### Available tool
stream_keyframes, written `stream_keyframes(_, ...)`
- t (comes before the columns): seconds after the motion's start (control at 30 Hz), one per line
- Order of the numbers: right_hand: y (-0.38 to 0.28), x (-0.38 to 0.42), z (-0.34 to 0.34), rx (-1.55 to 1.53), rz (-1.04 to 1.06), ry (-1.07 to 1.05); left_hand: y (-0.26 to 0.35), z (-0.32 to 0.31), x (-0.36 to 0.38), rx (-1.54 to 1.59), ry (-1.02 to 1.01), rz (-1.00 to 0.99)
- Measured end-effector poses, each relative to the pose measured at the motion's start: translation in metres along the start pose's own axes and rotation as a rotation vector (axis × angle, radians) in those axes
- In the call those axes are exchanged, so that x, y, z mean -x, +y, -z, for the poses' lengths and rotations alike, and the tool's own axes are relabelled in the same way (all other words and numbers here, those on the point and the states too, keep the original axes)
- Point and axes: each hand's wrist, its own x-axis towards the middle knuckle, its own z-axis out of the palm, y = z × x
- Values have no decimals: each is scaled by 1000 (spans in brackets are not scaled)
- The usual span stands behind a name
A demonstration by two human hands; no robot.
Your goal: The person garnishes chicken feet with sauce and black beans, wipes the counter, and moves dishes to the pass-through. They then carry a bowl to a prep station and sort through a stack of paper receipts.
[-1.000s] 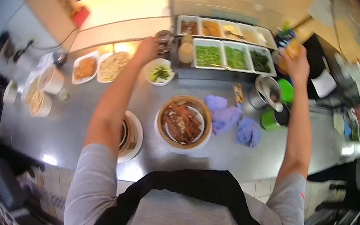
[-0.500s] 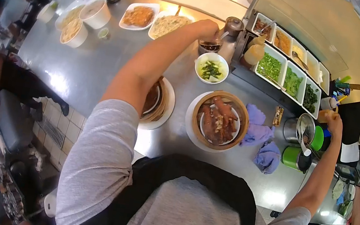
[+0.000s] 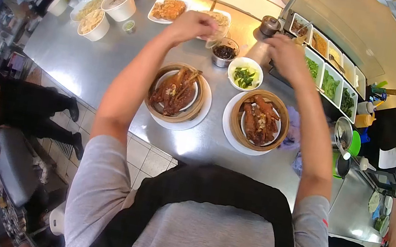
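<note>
My left hand (image 3: 193, 28) is pinched on a clear, thin, lid-like piece (image 3: 216, 38) beside a metal cup of dark sauce (image 3: 224, 53). My right hand (image 3: 288, 56) hangs over the left end of the topping trays, its fingers curled together; whatever they hold is hidden. Between my arms stands a white bowl with pale broth and greens (image 3: 245, 74). Nearer me are two bamboo steamers, the left one (image 3: 195, 107) and the right one (image 3: 283, 120), each on a white plate and filled with brown, sauced chicken feet.
Trays of chopped greens (image 3: 329, 86) and other toppings line the right. A lidded metal pot (image 3: 269, 26) stands at the back. White dishes of food (image 3: 167, 10) and paper tubs (image 3: 119, 4) sit at back left. Purple cloths (image 3: 292, 132) lie by the right steamer. Other people stand at both sides.
My right hand has swung left from the far right side to the trays. My left hand has moved left off the sauce cup with the clear piece. The view has shifted, showing both steamers fully.
</note>
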Motion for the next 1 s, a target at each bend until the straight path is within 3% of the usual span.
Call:
stream_keyframes(0.03, -13, -14, -16, 48, 80, -38, 0, 10, 16, 20, 39, -38)
stream_keyframes(0.1, -27, -35, -48, -26, -89, -149, -3, 29, 52, 143, 147, -58)
stream_keyframes(0.2, -38, -56, -68, 190, -148, -411, -12, 50, 114, 288, 393, 14)
stream_keyframes(0.4, -50, -59, -69, 265, 182, -188, -84, 56, 216, 783, 772, 112)
stream_keyframes(0.5, -51, -50, -82, 395, 323, -236, -110, 40, 244, 890, 830, 173)
stream_keyframes(0.6, -58, -41, -81, 332, 365, -243, -125, 26, 256, 979, 845, 216)
stream_keyframes(0.8, -60, -46, -71, 345, 276, -203, -118, 17, 260, 1020, 853, 198)
stream_keyframes(0.9, -60, -45, -80, 347, 264, -314, -108, 15, 261, 1011, 863, 187)
stream_keyframes(1.0, -63, -50, -78, 266, 135, -296, -105, 12, 265, 998, 854, 189)
